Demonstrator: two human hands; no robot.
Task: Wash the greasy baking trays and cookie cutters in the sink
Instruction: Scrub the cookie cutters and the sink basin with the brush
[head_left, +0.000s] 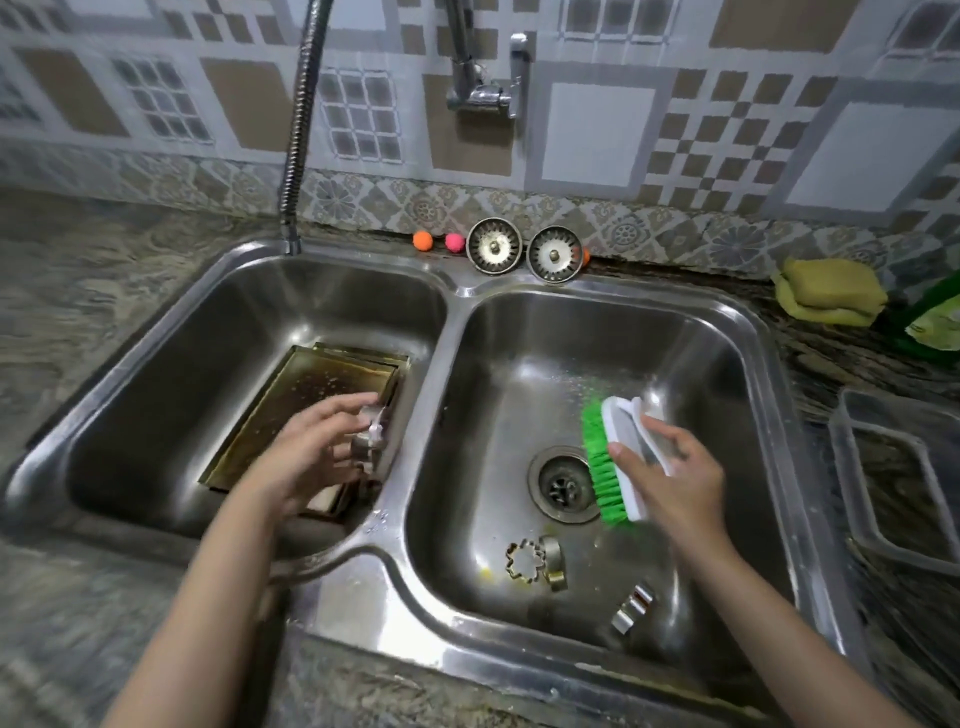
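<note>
We see the left hand (311, 452) over the left basin of the stainless steel double sink (447, 291), its fingers (353, 405) curled round a small shiny metal cookie cutter (371, 434), with the stacked greasy brown baking trays (291, 400) lying just beneath them. The right hand (670, 467) hangs over the right basin, its fingers and thumb gripping the white back of a green-bristled scrubbing brush (610, 457), bristles facing left above the drain. Below those fingers, on the basin floor, lie a flower-shaped metal cutter (524, 560) and a folded metal cutter (635, 608).
</note>
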